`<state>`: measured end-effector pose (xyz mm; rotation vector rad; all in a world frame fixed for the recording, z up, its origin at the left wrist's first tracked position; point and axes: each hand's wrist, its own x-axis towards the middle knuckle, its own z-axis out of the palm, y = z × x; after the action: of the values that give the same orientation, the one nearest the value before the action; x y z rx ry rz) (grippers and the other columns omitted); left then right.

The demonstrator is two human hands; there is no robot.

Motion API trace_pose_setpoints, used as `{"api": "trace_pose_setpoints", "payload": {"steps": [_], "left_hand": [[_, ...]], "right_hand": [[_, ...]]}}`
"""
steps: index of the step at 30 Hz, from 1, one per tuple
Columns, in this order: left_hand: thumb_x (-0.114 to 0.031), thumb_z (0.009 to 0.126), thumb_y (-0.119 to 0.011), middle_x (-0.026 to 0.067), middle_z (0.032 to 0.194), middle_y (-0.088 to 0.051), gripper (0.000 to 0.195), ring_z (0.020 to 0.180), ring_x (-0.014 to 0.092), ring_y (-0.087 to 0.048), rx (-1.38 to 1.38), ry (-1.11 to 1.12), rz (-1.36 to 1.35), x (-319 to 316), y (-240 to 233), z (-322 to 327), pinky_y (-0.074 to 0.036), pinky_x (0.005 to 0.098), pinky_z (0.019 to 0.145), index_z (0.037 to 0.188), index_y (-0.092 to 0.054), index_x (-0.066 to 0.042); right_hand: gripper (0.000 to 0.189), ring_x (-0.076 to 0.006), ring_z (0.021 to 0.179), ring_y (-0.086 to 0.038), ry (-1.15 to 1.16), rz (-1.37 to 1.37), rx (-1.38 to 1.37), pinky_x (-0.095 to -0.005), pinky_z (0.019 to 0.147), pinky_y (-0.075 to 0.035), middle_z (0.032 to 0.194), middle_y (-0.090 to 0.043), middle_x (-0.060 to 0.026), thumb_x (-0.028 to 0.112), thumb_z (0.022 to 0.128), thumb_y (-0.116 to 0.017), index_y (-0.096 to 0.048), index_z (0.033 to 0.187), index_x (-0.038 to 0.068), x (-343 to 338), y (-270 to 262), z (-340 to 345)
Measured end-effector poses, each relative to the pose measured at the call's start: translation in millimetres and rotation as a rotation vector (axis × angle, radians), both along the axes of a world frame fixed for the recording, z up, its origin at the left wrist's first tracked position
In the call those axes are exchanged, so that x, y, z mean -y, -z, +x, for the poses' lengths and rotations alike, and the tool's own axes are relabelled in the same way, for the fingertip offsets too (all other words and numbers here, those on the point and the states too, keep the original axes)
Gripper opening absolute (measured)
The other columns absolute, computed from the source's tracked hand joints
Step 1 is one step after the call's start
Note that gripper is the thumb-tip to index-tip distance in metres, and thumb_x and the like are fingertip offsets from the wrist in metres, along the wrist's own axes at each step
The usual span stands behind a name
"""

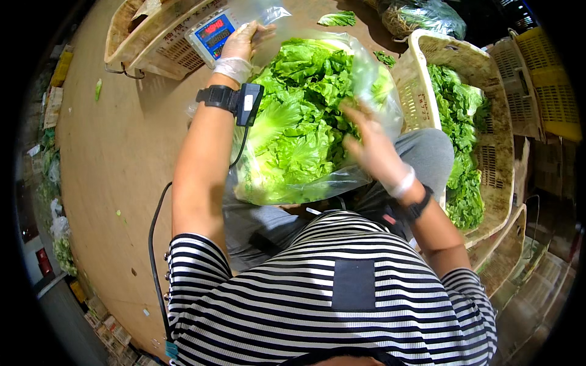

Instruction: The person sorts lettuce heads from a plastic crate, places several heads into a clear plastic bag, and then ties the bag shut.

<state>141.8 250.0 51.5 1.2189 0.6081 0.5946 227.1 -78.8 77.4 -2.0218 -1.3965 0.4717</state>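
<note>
A clear plastic bag (320, 185) full of green leaf lettuce (316, 114) sits before me, between my knees. My left hand (242, 41), in a thin clear glove, is closed on the bag's blurred film at the far left, beside the display of a digital scale (214, 33). On the right side of the bag, my right hand (373, 146) is spread against or just over the lettuce, blurred by motion and also gloved. Its fingers are apart, and whether they touch the leaves I cannot tell.
To my right stands a dirty white plastic crate (496, 137) holding heads of lettuce (462, 160). Another crate (151, 50) is behind the scale. A loose leaf (337, 18) lies on the brown floor (105, 183). A cable (153, 242) runs along my left arm.
</note>
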Motion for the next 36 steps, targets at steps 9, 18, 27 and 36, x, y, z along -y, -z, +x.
{"api": "trace_pose_setpoints", "payload": {"steps": [9, 18, 27, 36], "left_hand": [[-0.024, 0.094, -0.048, 0.0149, 0.109, -0.063, 0.021, 0.099, 0.025, -0.061, -0.024, -0.066, -0.08, 8.0, 0.7, -21.3, -0.046, 0.0341, 0.086, 0.088, -0.059, -0.008], [-0.019, 0.09, -0.049, 0.0121, 0.108, -0.064, 0.014, 0.104, 0.024, -0.059, 0.117, -0.061, -0.129, 20.3, 1.2, 9.7, -0.043, 0.0329, 0.087, 0.087, -0.057, -0.01], [-0.015, 0.079, -0.054, 0.001, 0.057, -0.042, 0.015, 0.059, 0.018, -0.051, 0.26, -0.103, -0.175, 42.1, 9.6, 31.7, -0.045, 0.0334, 0.065, 0.067, -0.047, -0.011], [-0.008, 0.075, -0.06, 0.0111, 0.1, -0.054, 0.058, 0.086, 0.019, -0.054, -0.127, 0.164, 0.452, 29.7, 15.9, 21.9, -0.044, 0.0268, 0.072, 0.126, -0.032, -0.004]], "right_hand": [[0.047, -0.0334, 0.091, -0.059, 0.187, -0.051, 0.203, -0.0364, 0.083, -0.045, 0.097, -0.062, -0.0206, 0.02, 0.08, -0.063, -0.05, 0.124, 0.01, -32.6, 24.6, 45.1], [0.018, -0.0248, 0.081, -0.059, 0.109, 0.112, 0.101, -0.0296, 0.072, -0.046, 0.091, -0.062, -0.0085, 0.007, 0.081, -0.062, -0.068, 0.098, 0.011, -26.3, 51.4, 36.7], [0.021, -0.014, 0.081, -0.059, -0.192, 0.05, -0.754, -0.0271, 0.074, -0.048, 0.094, -0.063, -0.0067, 0.009, 0.082, -0.062, -0.065, 0.103, 0.005, 19.7, -55.2, 18.0], [0.077, -0.0275, 0.101, -0.06, -0.123, -0.344, 0.409, -0.0389, 0.086, -0.046, 0.109, -0.062, -0.0155, 0.065, 0.078, -0.051, -0.049, 0.127, 0.005, 32.9, -53.5, 1.0]]}}
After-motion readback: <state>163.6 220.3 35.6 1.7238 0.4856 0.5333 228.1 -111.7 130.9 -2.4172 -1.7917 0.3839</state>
